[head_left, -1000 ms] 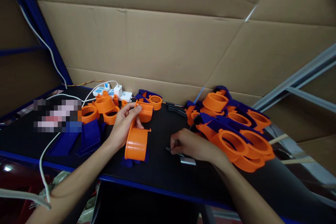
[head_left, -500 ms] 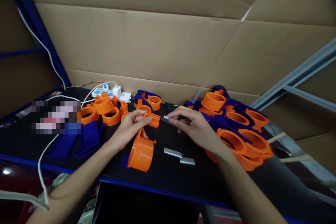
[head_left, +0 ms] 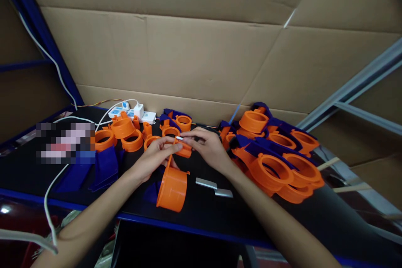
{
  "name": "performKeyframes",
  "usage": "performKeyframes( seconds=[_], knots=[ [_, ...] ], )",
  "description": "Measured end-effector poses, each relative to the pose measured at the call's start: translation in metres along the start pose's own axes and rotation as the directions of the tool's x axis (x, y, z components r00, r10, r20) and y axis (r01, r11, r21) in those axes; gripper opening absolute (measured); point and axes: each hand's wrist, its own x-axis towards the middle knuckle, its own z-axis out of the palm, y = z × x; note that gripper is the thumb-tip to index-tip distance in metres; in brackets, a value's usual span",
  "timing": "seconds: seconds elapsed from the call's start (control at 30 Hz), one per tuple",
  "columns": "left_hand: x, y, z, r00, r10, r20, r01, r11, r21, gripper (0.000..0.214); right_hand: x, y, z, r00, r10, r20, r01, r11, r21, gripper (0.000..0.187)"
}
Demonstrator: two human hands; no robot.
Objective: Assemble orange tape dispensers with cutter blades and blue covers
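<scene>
My left hand (head_left: pixel 153 157) grips an orange plastic part with a wide ring (head_left: pixel 172 190) hanging at its lower end. The fingers close around its narrow upper section. Pinched in my right hand (head_left: pixel 207 148) is a small pale strip (head_left: pixel 179 137), brought against the upper end of the orange part near my left fingertips. Whether the strip sits inside the part cannot be made out. On the black tabletop below my hands lie two flat silvery metal pieces, one (head_left: pixel 206 183) touching or nearly touching the other (head_left: pixel 223 193).
Orange and dark-blue ring assemblies (head_left: pixel 273 169) pile up on the right. More orange rings (head_left: pixel 132 140) and flat blue pieces (head_left: pixel 106 167) lie on the left. A white power strip (head_left: pixel 149 117) with cables stands at the back, before a cardboard wall (head_left: pixel 188 58).
My right hand has moved left, carrying the strip from beside the orange part to its upper end. The orange ring has shifted slightly right and down.
</scene>
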Motion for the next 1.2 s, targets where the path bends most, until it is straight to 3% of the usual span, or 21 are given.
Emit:
performKeyframes(
  seconds=[0.13, 0.27, 0.4, 0.57, 0.77, 0.97, 1.07, 1.13, 1.2],
  knots=[
    [0.003, -0.001, -0.006, 0.999, -0.003, -0.049, -0.001, 0.997, -0.08, 0.031, 0.015, 0.032, 0.002, 0.986, 0.149, -0.077, -0.166, 0.93, -0.329, 0.05],
    [0.003, 0.001, -0.007, 0.998, -0.006, -0.067, -0.003, 0.992, -0.128, 0.029, 0.014, 0.066, 0.011, 0.972, 0.227, -0.067, -0.23, 0.842, -0.487, 0.048],
    [0.002, 0.002, -0.005, 0.998, -0.012, -0.065, 0.002, 0.989, -0.145, 0.029, 0.007, 0.082, 0.025, 0.961, 0.277, -0.002, -0.227, 0.781, -0.581, 0.056],
    [0.003, 0.0, -0.006, 0.998, -0.022, -0.062, 0.014, 0.99, -0.139, 0.031, 0.007, 0.086, 0.023, 0.967, 0.247, 0.065, -0.166, 0.801, -0.575, 0.054],
    [0.005, -0.003, -0.009, 0.995, -0.011, -0.098, -0.001, 0.992, -0.13, 0.033, 0.005, 0.077, 0.016, 0.986, 0.154, 0.07, -0.116, 0.917, -0.382, 0.026],
    [0.008, -0.004, -0.01, 0.982, 0.039, -0.185, -0.06, 0.992, -0.11, 0.038, 0.001, 0.042, 0.009, 0.996, 0.074, -0.048, -0.077, 0.995, -0.066, 0.04],
    [0.008, -0.004, -0.009, 0.981, 0.051, -0.185, -0.069, 0.994, -0.089, 0.038, -0.002, 0.023, 0.008, 0.988, 0.077, -0.137, -0.047, 0.977, 0.209, 0.04],
    [0.008, -0.004, -0.007, 0.986, 0.054, -0.158, -0.067, 0.995, -0.075, 0.037, -0.004, 0.014, 0.01, 0.981, 0.09, -0.172, -0.011, 0.91, 0.415, 0.036],
    [0.007, -0.004, -0.005, 0.991, 0.056, -0.12, -0.063, 0.996, -0.061, 0.038, -0.006, 0.009, 0.014, 0.978, 0.105, -0.183, 0.001, 0.865, 0.501, 0.035]
  ],
)
